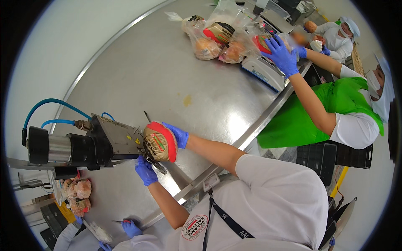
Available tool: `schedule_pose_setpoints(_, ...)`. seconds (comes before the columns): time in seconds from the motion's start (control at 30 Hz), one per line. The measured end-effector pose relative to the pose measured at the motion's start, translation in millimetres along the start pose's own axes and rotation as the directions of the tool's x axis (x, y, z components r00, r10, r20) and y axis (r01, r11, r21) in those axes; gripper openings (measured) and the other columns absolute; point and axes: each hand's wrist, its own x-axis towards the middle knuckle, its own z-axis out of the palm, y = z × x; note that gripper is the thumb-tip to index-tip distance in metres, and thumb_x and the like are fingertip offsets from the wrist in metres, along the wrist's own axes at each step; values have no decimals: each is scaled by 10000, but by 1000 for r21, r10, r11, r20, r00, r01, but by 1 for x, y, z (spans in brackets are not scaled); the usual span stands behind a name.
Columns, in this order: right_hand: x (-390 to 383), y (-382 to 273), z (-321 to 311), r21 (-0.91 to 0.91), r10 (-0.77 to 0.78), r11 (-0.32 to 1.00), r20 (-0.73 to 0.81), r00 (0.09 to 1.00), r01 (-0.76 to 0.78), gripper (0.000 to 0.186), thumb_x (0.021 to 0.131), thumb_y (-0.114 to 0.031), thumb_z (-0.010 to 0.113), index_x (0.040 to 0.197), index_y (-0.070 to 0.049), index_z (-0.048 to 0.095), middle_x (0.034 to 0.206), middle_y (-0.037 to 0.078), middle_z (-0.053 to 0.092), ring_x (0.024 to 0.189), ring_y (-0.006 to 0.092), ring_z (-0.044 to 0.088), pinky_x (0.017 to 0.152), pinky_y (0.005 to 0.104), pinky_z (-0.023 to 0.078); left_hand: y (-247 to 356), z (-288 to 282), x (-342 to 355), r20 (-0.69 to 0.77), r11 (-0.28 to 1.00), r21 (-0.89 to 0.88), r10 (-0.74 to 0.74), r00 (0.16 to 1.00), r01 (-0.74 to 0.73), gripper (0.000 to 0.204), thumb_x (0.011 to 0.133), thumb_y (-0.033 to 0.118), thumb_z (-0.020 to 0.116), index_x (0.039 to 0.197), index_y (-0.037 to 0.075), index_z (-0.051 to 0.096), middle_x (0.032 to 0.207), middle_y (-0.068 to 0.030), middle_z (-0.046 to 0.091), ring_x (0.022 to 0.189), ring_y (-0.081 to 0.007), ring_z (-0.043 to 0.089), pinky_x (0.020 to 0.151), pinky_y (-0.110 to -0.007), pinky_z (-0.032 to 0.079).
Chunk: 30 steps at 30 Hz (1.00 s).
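Observation:
A round package (161, 142) in tan and red printed wrapping is held up against the head of a clipping machine (119, 136) that has blue air hoses. My right hand (178, 136), in a blue glove, curls around the package's far right side. My left hand (145, 170), also blue-gloved, is closed just below the machine's head, beside a curved metal part (158, 166). What its fingers grip is hidden by the machine and the package.
Several bagged round pieces (220, 39) lie on the steel table (125, 79) at the far side. A co-worker in a green apron (301, 111) handles a bag over a scale (264, 73). More packages (79, 190) are piled at the lower left, near another person's gloved hand (132, 229).

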Motion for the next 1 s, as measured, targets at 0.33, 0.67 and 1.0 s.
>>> schedule_pose_setpoints(0.33,9,-6,22,125,-31,992,97,995,18,509,937,-435,304,1347,-136,344,1325,75,435,1193,246,439,1011,409,339,-7,6,-1,-79,986,106,135,988,-127,139,882,184,534,935,74,601,776,19,578,630,-61,480,522,-214,366)
schedule_pose_setpoints(0.67,19,-4,-7,64,105,991,144,984,-115,579,905,-430,373,1355,-71,308,1333,166,395,1182,295,443,973,443,386,-18,-18,7,-4,976,64,210,978,-209,192,846,100,517,1019,33,567,839,-39,582,776,-122,556,652,-250,451)
schedule_pose_setpoints(1.0,48,-32,-5,-110,233,971,237,943,-212,625,877,-545,376,1114,9,545,1101,172,580,1013,294,558,934,420,414,-2,-20,-3,85,986,-79,153,985,-146,159,826,88,612,965,17,582,832,-44,616,720,-106,586,632,-228,486)
